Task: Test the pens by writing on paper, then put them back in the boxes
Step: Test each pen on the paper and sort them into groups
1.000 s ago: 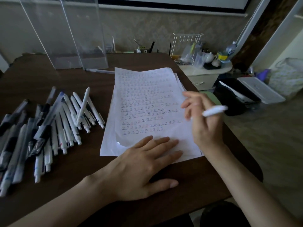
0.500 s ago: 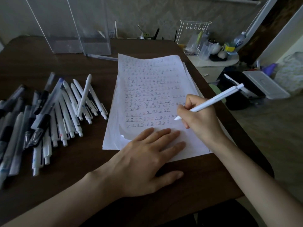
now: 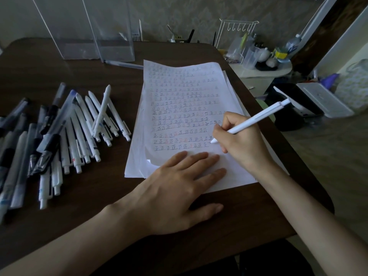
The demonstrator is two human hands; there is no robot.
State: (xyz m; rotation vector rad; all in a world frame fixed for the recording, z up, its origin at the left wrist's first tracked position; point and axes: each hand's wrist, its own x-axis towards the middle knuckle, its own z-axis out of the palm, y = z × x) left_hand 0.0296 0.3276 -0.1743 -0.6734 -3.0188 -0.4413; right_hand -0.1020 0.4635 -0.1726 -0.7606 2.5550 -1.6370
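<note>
A stack of white paper [image 3: 187,84] covered in rows of written marks lies on the dark table. My right hand [image 3: 241,142] grips a white pen [image 3: 256,119] in a writing hold, its tip on the paper at the end of the lowest row. My left hand [image 3: 179,188] lies flat, fingers straight, pressing the paper's lower edge. A heap of white and dark pens [image 3: 59,140] lies to the left. Two clear plastic boxes [image 3: 83,28] stand upright at the back of the table.
The dark wooden table [image 3: 79,206] ends just right of the paper. One pen [image 3: 125,64] lies by the boxes' base. A side table with a white wire rack [image 3: 237,36] and cups stands beyond the right edge. A black bin and white tray sit on the floor.
My right hand turned the pen from sideways into a writing hold and brought its tip down onto the paper by the lowest row. My left hand stayed flat on the sheet.
</note>
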